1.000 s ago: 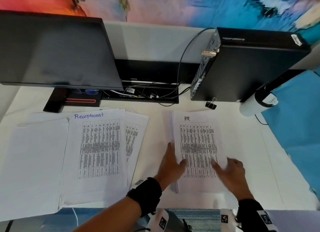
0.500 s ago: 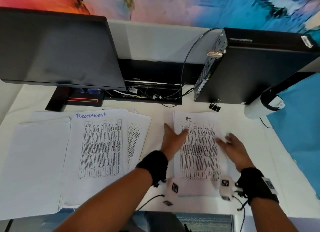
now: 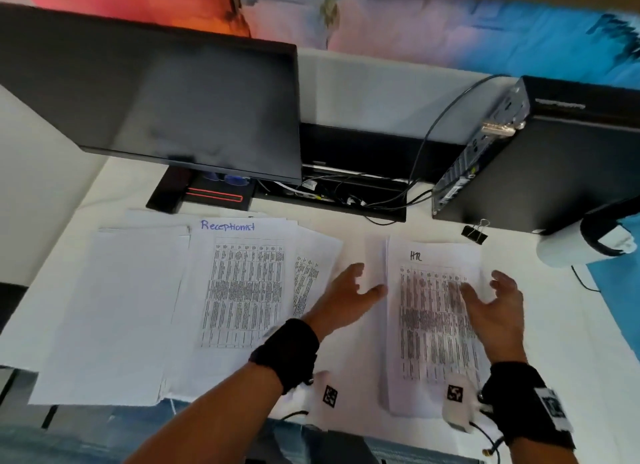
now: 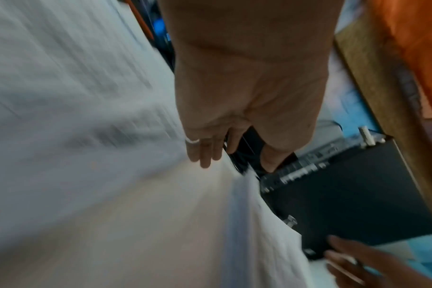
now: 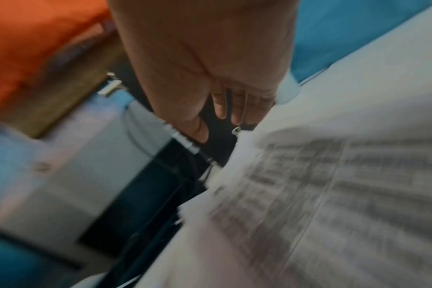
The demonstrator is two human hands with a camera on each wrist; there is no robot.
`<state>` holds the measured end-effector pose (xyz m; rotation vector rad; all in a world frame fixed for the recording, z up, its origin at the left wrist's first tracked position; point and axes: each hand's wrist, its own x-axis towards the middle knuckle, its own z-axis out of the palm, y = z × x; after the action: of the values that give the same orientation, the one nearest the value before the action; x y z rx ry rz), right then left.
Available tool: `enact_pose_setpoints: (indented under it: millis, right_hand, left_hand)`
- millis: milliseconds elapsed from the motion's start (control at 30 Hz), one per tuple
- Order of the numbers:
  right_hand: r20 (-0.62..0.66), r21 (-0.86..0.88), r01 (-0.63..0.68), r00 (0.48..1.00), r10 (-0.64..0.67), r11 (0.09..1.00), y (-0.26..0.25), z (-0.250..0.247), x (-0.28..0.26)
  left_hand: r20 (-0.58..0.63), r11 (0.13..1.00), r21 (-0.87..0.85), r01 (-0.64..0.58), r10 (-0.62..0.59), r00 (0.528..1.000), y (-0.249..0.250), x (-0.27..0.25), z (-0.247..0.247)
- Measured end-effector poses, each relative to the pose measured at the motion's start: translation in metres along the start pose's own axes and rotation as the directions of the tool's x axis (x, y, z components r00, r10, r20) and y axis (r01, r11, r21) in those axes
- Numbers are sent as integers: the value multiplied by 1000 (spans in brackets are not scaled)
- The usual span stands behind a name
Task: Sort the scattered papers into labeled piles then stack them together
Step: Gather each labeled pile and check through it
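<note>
Hovering over sorted sheets on a white table [image 3: 346, 228], both hands spread and gripping nothing.

Lying flat at the left, the wide fanned "Receptionist" pile [image 3: 239, 290] of thin matte printed rectangles, long axis running away from the body, heading at the far end. Resting to the right, the narrower squared "HR" pile [image 3: 429, 325], same orientation. Left hand [image 3: 346, 297] between the two piles, fingers loosely open; right hand [image 3: 495, 308] above the HR pile's right edge, fingers splayed.
</note>
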<state>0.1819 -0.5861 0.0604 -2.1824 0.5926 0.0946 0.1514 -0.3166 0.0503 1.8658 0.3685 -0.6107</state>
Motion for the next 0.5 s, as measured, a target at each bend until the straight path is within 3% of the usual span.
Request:
enact_pose_setpoints:
  millis: [33, 100, 167, 233, 267, 333, 400, 500]
  right_hand:
    - [-39, 57, 44, 998, -42, 997, -11, 12, -15]
    - [106, 155, -4, 994, -13, 988, -28, 50, -51]
    - [380, 132, -145, 921, 85, 980, -42, 101, -86]
    - [501, 21, -194, 851, 158, 981, -53, 150, -113]
    - [492, -19, -179, 855, 165, 984, -56, 172, -121]
    - [461, -44, -158, 873, 161, 986, -67, 205, -136]
    - [446, 0, -232, 871, 207, 973, -79, 224, -147]
    - [404, 120, -333, 877, 260, 935, -90, 240, -155]
  left_hand:
    - [-84, 997, 73, -27, 33, 996, -17, -10, -22]
    - [-325, 975, 221, -9, 82, 942, -62, -28, -69]
    - [-524, 929, 325, 177, 21, 852, -105, -44, -112]
    - [-606, 868, 311, 388, -133, 784, -137, -55, -145]
    - [-589, 840, 323, 436, -183, 788, -146, -59, -157]
    - [-467, 828, 402, 391, -183, 865, -159, -63, -172]
    - [-351, 837, 482, 259, -86, 932, -163, -66, -176]
    - [-294, 877, 470, 101, 47, 954, -164, -66, -182]
